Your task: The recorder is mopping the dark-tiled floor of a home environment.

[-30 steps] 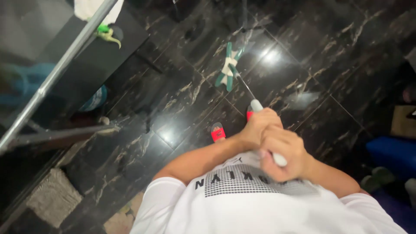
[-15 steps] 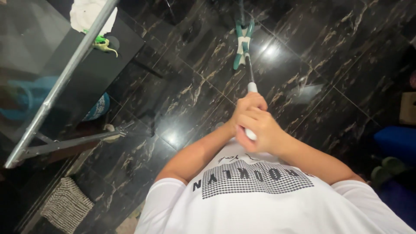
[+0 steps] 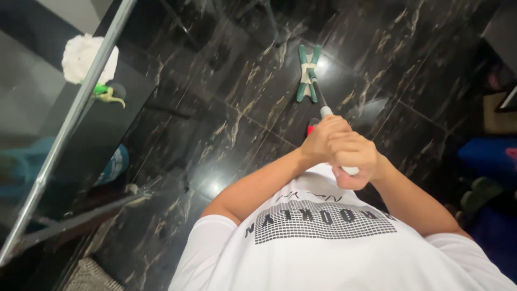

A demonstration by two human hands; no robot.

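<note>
Both my hands grip the white handle (image 3: 326, 112) of a mop in front of my chest. My left hand (image 3: 322, 139) is the lower one on the shaft, my right hand (image 3: 353, 160) wraps the handle's top end. The thin dark shaft runs down to a green mop head (image 3: 307, 74) with a white centre, resting on the glossy black marble floor (image 3: 226, 118). A red slipper (image 3: 311, 128) peeks out just beside my left hand.
A glass-topped black table with a metal frame (image 3: 70, 126) stands at the left; a white cloth (image 3: 86, 58) and a small green toy (image 3: 105, 94) lie on it. A blue object (image 3: 487, 156) and green slippers (image 3: 481, 192) sit at the right.
The mop head has swung from the left toward the right across the floor, and my hands have shifted slightly right and up with the handle. The view has tilted.
</note>
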